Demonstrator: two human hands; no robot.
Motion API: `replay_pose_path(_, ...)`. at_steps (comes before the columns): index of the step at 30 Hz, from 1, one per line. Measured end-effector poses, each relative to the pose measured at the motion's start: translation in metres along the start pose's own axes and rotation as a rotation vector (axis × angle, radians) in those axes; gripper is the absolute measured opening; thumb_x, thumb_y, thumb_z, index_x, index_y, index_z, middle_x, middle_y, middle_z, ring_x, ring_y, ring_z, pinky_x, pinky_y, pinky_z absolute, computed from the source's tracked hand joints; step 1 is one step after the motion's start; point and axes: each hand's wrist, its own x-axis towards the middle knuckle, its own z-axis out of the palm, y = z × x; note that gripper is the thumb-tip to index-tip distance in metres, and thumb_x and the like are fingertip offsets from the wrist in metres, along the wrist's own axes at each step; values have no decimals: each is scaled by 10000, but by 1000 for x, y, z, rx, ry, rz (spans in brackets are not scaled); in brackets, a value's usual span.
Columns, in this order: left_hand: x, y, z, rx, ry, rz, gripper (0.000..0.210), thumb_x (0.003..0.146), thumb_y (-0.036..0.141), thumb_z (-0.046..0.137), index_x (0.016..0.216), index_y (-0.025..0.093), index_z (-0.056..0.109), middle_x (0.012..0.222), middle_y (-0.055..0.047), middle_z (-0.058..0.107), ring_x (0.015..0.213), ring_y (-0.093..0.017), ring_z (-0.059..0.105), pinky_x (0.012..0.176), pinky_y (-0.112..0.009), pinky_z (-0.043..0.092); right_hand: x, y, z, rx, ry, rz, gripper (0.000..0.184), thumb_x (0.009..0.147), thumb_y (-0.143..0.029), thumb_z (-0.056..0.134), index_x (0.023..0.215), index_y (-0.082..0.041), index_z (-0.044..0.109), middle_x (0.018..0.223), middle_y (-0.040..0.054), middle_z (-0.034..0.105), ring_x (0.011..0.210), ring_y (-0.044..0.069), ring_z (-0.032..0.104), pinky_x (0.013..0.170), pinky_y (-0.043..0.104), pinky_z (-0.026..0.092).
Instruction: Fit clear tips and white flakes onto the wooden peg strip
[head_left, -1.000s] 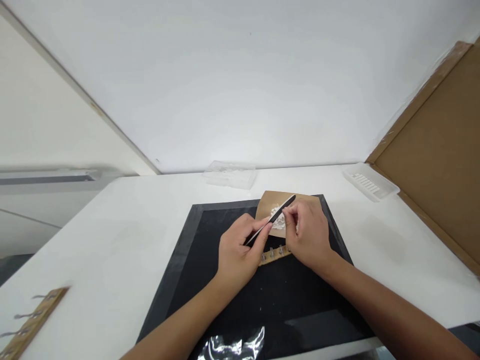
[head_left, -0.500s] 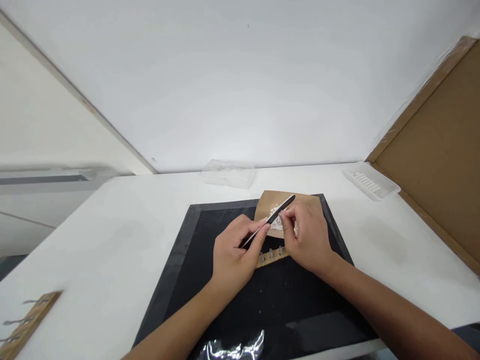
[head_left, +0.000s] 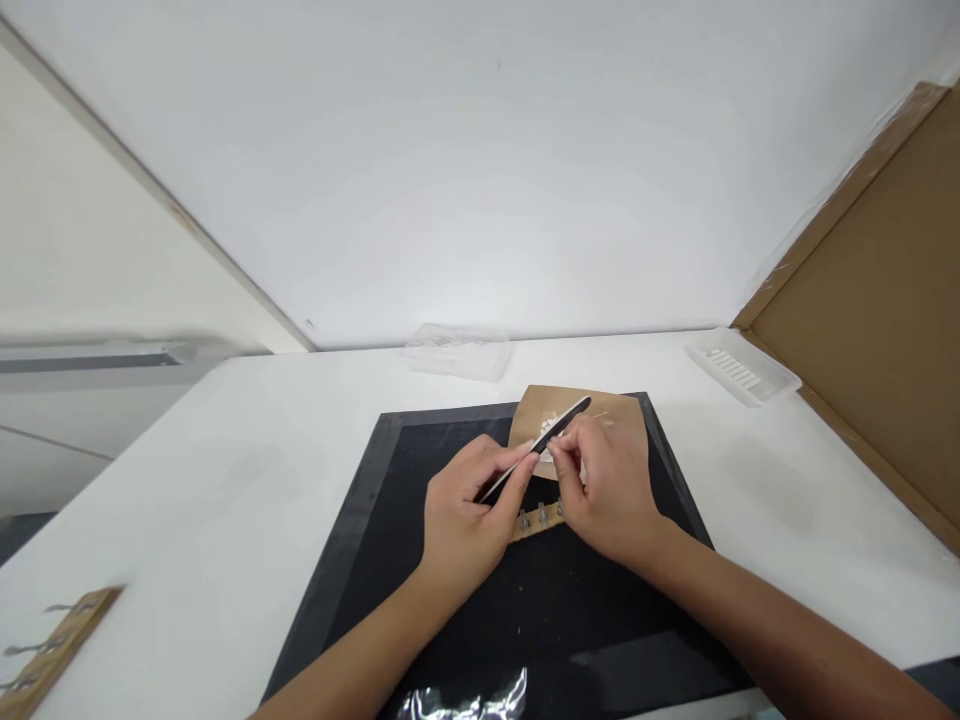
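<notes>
On the black square mat (head_left: 420,560), the left hand (head_left: 461,520) is gripping slim black tweezers (head_left: 536,447) while the right hand (head_left: 611,490) is pinching something tiny beside the brown cardboard strip of metal pins (head_left: 536,518); steady alignment seems needed next.

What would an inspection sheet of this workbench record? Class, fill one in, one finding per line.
Surface: white table with a black mat on it.
Job's things: tweezers; brown strip with metal pins; small white parts on brown paper.
Clutter: clear box, white tray, second pin strip, crumpled plastic film.
Hands: left hand grips the tweezers; right hand pinches at them.
Cables: nothing seen.
Surroundings: white wall, cardboard sheet.
</notes>
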Motion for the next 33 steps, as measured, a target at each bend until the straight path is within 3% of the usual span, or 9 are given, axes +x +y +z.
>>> replay_pose_path(4,-1,-1,1,-13,3,-9,141,994,255,707,1024,249,844,718,26,617,624,-101,577,588,-236,445,0,0,1,-43,65,57,189,1042,-261,526,855,-234,512,780,23,656,738,211,600,699,358,370)
replay_pose_path(8,-1,-3,1,-28,-1,-7,129,988,245,713,1007,240,840,725,29,618,636,-97,584,609,-230,456,1,0,1,-11,-2,15,207,1049,-269,507,845,-235,504,742,13,635,700,200,572,693,353,365)
replay_pose_path(13,-2,-5,1,-24,-10,-18,125,991,248,713,1015,239,836,720,35,603,629,-91,576,595,-223,439,2,3,1,1,28,130,183,1019,-267,544,840,-231,526,777,22,669,732,204,602,703,346,369)
replay_pose_path(16,-3,-6,0,-6,-25,-9,121,998,253,707,995,234,827,734,31,614,645,-97,588,609,-228,450,0,0,1,66,-29,69,182,1025,-269,535,849,-230,516,761,8,647,722,195,590,697,339,372)
replay_pose_path(19,-1,-8,-2,52,-4,39,124,1008,246,690,1009,219,811,771,18,648,679,-110,623,642,-234,483,-2,-4,-1,56,17,13,194,1039,-263,529,849,-231,506,757,3,638,712,191,579,700,341,370)
replay_pose_path(25,15,-27,-19,446,157,330,116,960,180,722,1057,160,781,756,5,677,640,-114,614,655,-242,491,-6,0,-5,109,108,-83,200,1058,-210,533,861,-234,511,817,11,675,765,180,632,728,330,420)
replay_pose_path(29,27,-43,-31,658,274,278,108,946,220,727,1026,177,787,757,0,700,661,-131,645,594,-242,444,-11,4,-7,31,166,-177,226,1057,-178,577,846,-225,508,784,3,670,727,160,635,676,324,387)
replay_pose_path(33,28,-53,-33,791,245,309,187,942,246,725,1106,246,816,731,18,699,609,-120,619,519,-254,352,-14,2,-13,-146,220,-420,291,1032,-105,633,806,-215,484,736,-11,682,664,135,632,647,337,338)
